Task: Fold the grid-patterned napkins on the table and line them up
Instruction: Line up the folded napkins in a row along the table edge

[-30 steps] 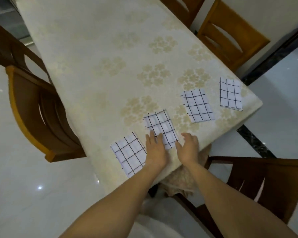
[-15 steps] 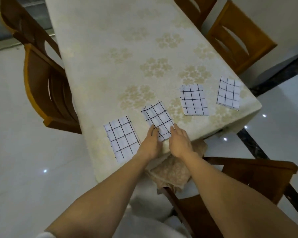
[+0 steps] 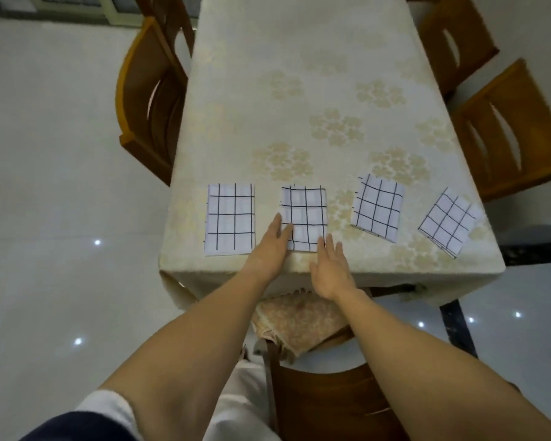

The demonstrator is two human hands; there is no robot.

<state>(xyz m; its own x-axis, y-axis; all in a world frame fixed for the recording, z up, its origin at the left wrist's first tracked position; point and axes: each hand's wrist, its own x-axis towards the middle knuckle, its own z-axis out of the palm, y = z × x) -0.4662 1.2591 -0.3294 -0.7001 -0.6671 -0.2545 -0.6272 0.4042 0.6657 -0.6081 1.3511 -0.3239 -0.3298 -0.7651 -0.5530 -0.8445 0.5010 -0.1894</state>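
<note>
Several folded white napkins with a black grid lie in a row near the table's front edge. The leftmost napkin [image 3: 230, 219] and the second napkin [image 3: 305, 211] lie straight. A third napkin [image 3: 377, 207] is slightly turned, and a fourth napkin [image 3: 449, 221] near the right corner is turned more. My left hand [image 3: 272, 246] has straight fingers touching the second napkin's lower left edge. My right hand [image 3: 330, 268] lies flat, fingertips at that napkin's lower right corner.
The table [image 3: 299, 90] wears a cream floral cloth. Wooden chairs stand at the left [image 3: 150, 100], at the right [image 3: 509, 128] and just below me [image 3: 331, 393], the last with a patterned cushion [image 3: 299, 323]. Glossy white floor lies all round.
The view has swung so the row now runs level. The second napkin has been turned from tilted to straight under both hands, which stay on its near edge.
</note>
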